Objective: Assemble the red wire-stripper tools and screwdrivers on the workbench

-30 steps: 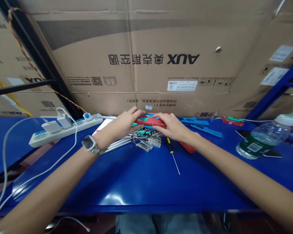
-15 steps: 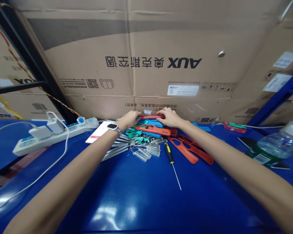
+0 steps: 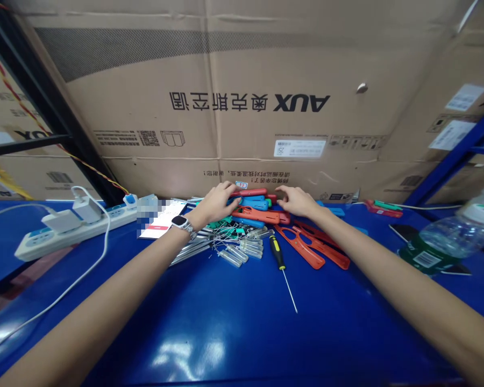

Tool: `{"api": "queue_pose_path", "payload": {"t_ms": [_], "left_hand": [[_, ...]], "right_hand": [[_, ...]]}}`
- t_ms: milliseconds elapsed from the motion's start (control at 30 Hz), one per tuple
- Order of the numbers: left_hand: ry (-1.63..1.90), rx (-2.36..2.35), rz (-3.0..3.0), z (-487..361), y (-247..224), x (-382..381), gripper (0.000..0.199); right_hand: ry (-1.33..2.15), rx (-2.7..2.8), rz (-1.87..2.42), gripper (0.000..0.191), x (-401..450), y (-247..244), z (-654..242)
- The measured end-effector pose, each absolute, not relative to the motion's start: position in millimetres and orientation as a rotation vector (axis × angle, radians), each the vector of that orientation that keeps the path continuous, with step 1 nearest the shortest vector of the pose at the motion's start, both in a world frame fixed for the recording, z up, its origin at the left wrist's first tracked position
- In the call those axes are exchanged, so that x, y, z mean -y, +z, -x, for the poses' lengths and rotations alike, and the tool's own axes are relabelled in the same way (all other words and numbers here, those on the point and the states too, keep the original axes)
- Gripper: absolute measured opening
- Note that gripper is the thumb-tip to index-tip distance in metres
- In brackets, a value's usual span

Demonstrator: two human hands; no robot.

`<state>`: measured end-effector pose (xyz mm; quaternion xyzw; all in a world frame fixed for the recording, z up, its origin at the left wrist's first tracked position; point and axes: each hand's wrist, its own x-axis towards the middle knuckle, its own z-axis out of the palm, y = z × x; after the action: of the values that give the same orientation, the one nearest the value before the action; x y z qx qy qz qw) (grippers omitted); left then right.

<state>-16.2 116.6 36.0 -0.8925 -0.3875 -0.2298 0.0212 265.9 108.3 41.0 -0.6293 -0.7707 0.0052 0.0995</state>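
At the far middle of the blue table lies a pile of plastic shells that look like stick lighter casings: a red casing (image 3: pixel 255 192) on top, a blue casing (image 3: pixel 252 203) below it and an orange casing (image 3: pixel 262 215) in front. My left hand (image 3: pixel 213 205) is at the pile's left end, thumb and fingers apart beside the red and blue casings. My right hand (image 3: pixel 298 203) hovers at the right end, fingers curved and apart, holding nothing visible. In front lie clear tubes with thin wires (image 3: pixel 246 249), metal rods (image 3: pixel 191 251) and green parts (image 3: pixel 239 231).
A black-and-yellow screwdriver (image 3: pixel 280 255) and orange casing halves (image 3: pixel 306 252) lie nearer me. On the left are a white paper (image 3: pixel 161 220) and a power strip (image 3: pixel 72 232); on the right, a plastic bottle (image 3: pixel 447 236). A large cardboard box (image 3: pixel 234 64) stands behind the pile.
Both hands were on the ends of the top red casing. My right hand has drawn off to the right, and my left has shifted slightly left and down. The view has moved slightly.
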Motion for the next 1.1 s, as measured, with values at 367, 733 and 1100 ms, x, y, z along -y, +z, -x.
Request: {"api": "queue_pose_path", "payload": {"t_ms": [367, 733, 1100], "left_hand": [[-0.568, 1.345, 2.741, -6, 34, -130, 0.036], [-0.663, 1.354, 2.683, 5, 24, -127, 0.043], [-0.735, 0.973, 2.883, 26, 30, -109, 0.069]], "right_hand": [[-0.276, 2.531, 1.848, 0.029, -143, 45, -240], [-0.356, 2.448, 1.781, 0.022, -122, 83, -282], [0.492, 1.880, 1.402, 0.032, -86, 80, -338]]}}
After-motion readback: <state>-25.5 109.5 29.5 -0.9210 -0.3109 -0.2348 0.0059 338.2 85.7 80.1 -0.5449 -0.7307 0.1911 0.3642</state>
